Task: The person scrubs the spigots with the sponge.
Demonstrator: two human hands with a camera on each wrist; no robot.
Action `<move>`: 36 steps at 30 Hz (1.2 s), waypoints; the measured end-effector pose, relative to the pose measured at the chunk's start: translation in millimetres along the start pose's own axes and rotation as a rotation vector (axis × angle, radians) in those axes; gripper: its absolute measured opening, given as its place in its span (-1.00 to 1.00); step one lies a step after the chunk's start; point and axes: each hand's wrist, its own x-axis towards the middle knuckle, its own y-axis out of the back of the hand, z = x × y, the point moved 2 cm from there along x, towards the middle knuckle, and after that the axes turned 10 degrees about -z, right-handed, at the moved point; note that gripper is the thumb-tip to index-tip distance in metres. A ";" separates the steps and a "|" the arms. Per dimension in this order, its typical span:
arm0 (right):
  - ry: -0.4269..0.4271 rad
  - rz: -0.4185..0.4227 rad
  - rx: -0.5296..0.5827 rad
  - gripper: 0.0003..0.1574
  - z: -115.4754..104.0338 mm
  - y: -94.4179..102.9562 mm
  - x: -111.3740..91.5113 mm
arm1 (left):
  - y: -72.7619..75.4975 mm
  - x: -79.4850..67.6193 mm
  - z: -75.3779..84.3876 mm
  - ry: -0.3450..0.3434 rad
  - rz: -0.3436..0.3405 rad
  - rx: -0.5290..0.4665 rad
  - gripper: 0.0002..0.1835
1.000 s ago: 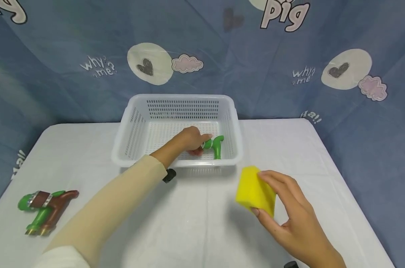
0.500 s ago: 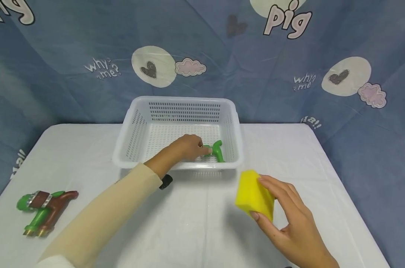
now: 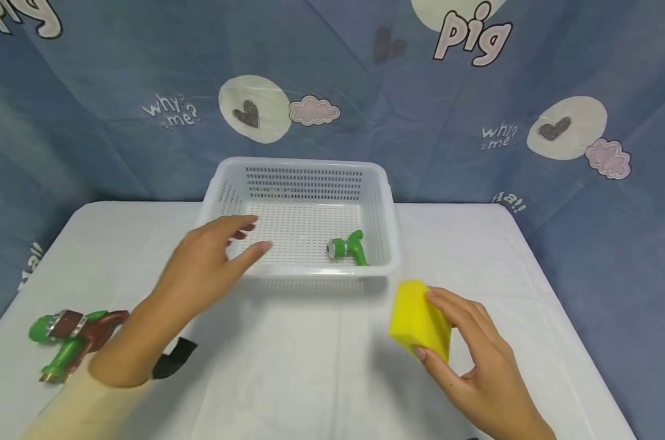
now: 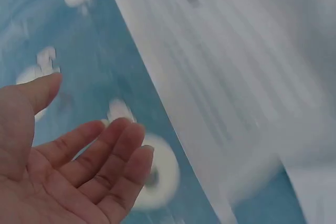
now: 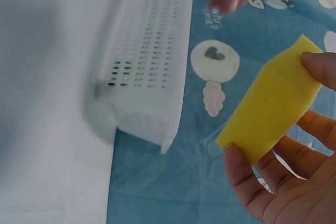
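My left hand (image 3: 200, 269) is held over the front left of a white plastic basket (image 3: 305, 271), fingers spread and nothing in them. Inside the basket, near its front right corner, lies a green tap (image 3: 354, 248) with a metal ring at one end. My right hand (image 3: 489, 366) holds a yellow sponge block (image 3: 420, 321) between thumb and fingers, above the cloth just in front of the basket's right side. The right wrist view shows the same yellow sponge (image 5: 270, 103) pinched at its edges. In the left wrist view the left hand (image 4: 89, 171) appears palm up to the camera, empty.
A green tap (image 3: 65, 354) and a brown tap (image 3: 98, 330) lie together at the table's left, partly behind my left forearm. White cloth (image 3: 288, 366) covers the table. A blue printed curtain (image 3: 409, 134) hangs directly behind the basket.
My left hand has let go of the green tap inside the basket and drawn back to the left, its fingers opening. The right hand with the sponge has hardly moved.
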 end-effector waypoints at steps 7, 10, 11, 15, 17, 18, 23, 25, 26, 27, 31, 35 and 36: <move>-0.011 -0.004 -0.016 -0.20 1.0 0.8 -5.6 | 13.7 -82.0 -83.2 0.237 0.094 0.078 -0.29; -0.014 0.002 -0.024 -0.19 0.2 1.7 -7.3 | 11.1 -105.2 -114.1 0.241 0.095 0.129 -0.38; -0.013 0.008 -0.029 -0.19 -0.1 2.1 -7.3 | 9.1 -110.5 -123.6 0.223 0.085 0.157 -0.39; -0.021 -0.003 -0.017 -0.19 0.0 1.0 -8.0 | -1.4 -126.4 -154.0 0.154 0.040 0.273 -0.44; -0.021 -0.008 -0.013 -0.19 -0.4 -0.7 -7.6 | -3.8 -132.5 -162.0 0.166 0.024 0.312 -0.48; -0.022 -0.010 -0.011 -0.19 -0.6 -1.7 -7.3 | -3.6 -135.0 -164.5 0.186 0.019 0.326 -0.51; -0.008 -0.002 -0.016 -0.20 -3.9 -5.2 -4.3 | 6.8 -144.1 -176.2 0.352 -0.008 0.341 -0.45; -0.008 -0.010 -0.014 -0.20 -4.6 -5.7 -3.9 | 10.7 -147.2 -181.8 0.393 -0.028 0.348 -0.38; -0.008 -0.015 -0.012 -0.20 -4.8 -5.9 -3.7 | 12.3 -148.7 -184.3 0.403 -0.027 0.348 -0.36; -0.009 -0.022 -0.007 -0.20 -4.9 -6.1 -3.5 | 13.6 -150.0 -186.5 0.413 -0.022 0.353 -0.33; -0.032 -0.064 0.012 -0.20 -5.8 -7.0 -3.0 | 16.4 -153.9 -192.9 0.448 -0.016 0.340 -0.32; -0.045 -0.089 0.019 -0.21 -8.1 -7.6 -1.7 | 17.9 -157.8 -193.0 0.432 -0.050 0.247 -0.36; -0.048 -0.093 0.021 -0.21 -8.7 -7.6 -1.3 | 18.4 -158.4 -190.2 0.408 -0.058 0.219 -0.36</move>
